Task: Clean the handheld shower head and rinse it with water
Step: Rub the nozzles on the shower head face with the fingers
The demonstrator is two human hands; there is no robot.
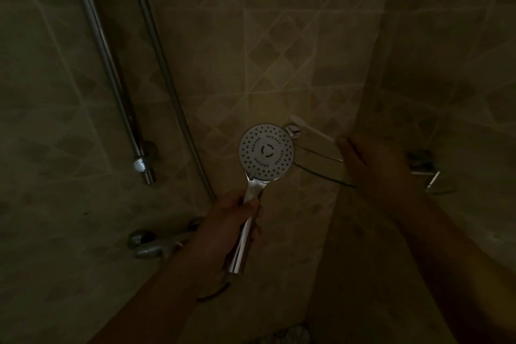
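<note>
While the lighting is very dim, the following items can be made out in the head view.

Item 1: handheld shower head [266,152]. Round white spray face with rings of nozzle holes, turned toward the camera, on a chrome handle that runs down toward 6 o'clock. It sits at the centre of the view, upright with a slight lean.

Item 2: left hand [223,227]. Located at 7 o'clock from the spray face. Fingers are curled round the chrome handle, grasping it; the lower end of the handle shows below the hand.

Item 3: right hand [374,169]. Located at 3 o'clock from the spray face, apart from it. It reaches toward the wall at a glass corner shelf [321,160]; too dark and blurred to tell whether its fingers are released or closed on anything.

Item 4: toothbrush [311,128]. A pale stick-like object, apparently a toothbrush, lies at 1 o'clock from the spray face, its near end just beside the right hand's fingertips; contact cannot be told.

Item 5: slide rail [111,70] and metal hose [162,70], at 10 o'clock, both running down the tiled wall [279,36].

Item 6: tap fitting [150,244], at 8 o'clock, just beside the left forearm.
</note>
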